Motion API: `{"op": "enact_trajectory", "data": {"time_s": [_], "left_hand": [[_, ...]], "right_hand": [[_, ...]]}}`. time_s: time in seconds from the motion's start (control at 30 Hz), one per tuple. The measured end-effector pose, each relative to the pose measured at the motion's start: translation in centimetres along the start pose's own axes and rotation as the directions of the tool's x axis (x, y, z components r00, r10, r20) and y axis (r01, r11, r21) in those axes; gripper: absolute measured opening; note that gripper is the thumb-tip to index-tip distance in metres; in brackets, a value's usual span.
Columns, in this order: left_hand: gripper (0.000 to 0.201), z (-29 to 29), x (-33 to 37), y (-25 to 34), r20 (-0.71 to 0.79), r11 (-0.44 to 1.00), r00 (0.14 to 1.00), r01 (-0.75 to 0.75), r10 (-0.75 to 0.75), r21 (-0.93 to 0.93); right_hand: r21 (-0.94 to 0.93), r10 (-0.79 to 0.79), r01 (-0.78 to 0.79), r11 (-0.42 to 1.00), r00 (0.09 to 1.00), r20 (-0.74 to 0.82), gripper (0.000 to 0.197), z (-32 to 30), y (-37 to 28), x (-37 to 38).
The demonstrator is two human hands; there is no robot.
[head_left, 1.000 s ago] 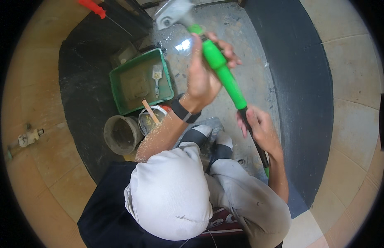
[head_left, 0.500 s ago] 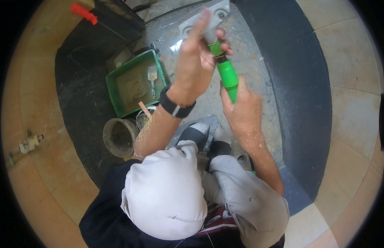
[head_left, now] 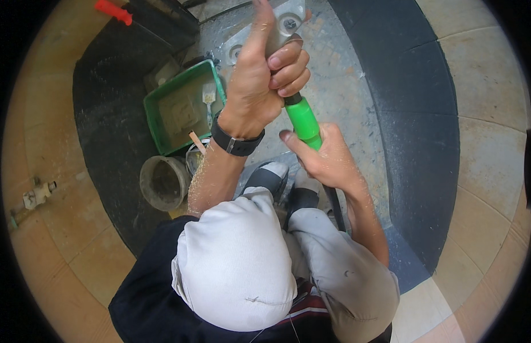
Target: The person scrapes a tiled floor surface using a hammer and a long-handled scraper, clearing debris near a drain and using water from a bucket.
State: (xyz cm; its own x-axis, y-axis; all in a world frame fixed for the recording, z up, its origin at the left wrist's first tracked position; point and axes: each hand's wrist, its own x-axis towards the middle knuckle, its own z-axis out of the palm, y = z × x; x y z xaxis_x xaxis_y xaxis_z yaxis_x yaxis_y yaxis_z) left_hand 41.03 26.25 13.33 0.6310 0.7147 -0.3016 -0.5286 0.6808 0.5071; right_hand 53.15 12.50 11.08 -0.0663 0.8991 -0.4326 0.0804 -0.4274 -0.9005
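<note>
A long tool has a bright green grip (head_left: 304, 121) and a black shaft (head_left: 334, 210) that runs back past my right forearm. My right hand (head_left: 328, 151) is closed around the lower end of the green grip. Further up, the fingers of my left hand (head_left: 268, 71) are wrapped round the tool, with the thumb pointing away from me. Beyond that hand is the tool's pale, clear-looking head (head_left: 289, 24), with round fittings; my left hand hides part of it. A black band is on my left wrist.
To the left are a green tub (head_left: 153, 123) holding a paintbrush (head_left: 209, 102), a dirty bucket (head_left: 162, 184) and a smaller container with a wooden stick (head_left: 197, 142). A red-handled tool (head_left: 113, 11) lies far left. Dark ledges border the floor; a pipe fitting (head_left: 39, 195) projects at left.
The tool and its pale head have shifted slightly left. My left fingers, loosely spread before, are now wrapped round the tool. Its black shaft now shows below my right hand.
</note>
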Motion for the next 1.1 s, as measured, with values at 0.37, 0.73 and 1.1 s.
{"op": "enact_trajectory", "data": {"time_s": [0.37, 0.73, 1.1], "left_hand": [[0.059, -0.5, -3.0, 0.1, 0.045, 0.981, 0.98, -0.193, 0.194, -0.009], [0.051, -0.5, -3.2, 0.3, 0.004, 0.977, 0.977, -0.212, 0.212, 0.016], [0.049, -1.5, -3.2, 0.9, -0.049, 0.975, 0.974, -0.221, 0.22, -0.021]], "right_hand": [[0.166, 0.126, -0.175, 0.971, 0.955, 0.27, 0.029, -0.5, 0.1, -2.0], [0.324, 0.207, -0.439, 0.838, 0.806, 0.555, 0.022, -1.8, 1.4, -1.7], [0.027, 0.098, -0.107, 0.994, 0.968, 0.231, 0.021, -0.4, 1.0, -2.5]]}}
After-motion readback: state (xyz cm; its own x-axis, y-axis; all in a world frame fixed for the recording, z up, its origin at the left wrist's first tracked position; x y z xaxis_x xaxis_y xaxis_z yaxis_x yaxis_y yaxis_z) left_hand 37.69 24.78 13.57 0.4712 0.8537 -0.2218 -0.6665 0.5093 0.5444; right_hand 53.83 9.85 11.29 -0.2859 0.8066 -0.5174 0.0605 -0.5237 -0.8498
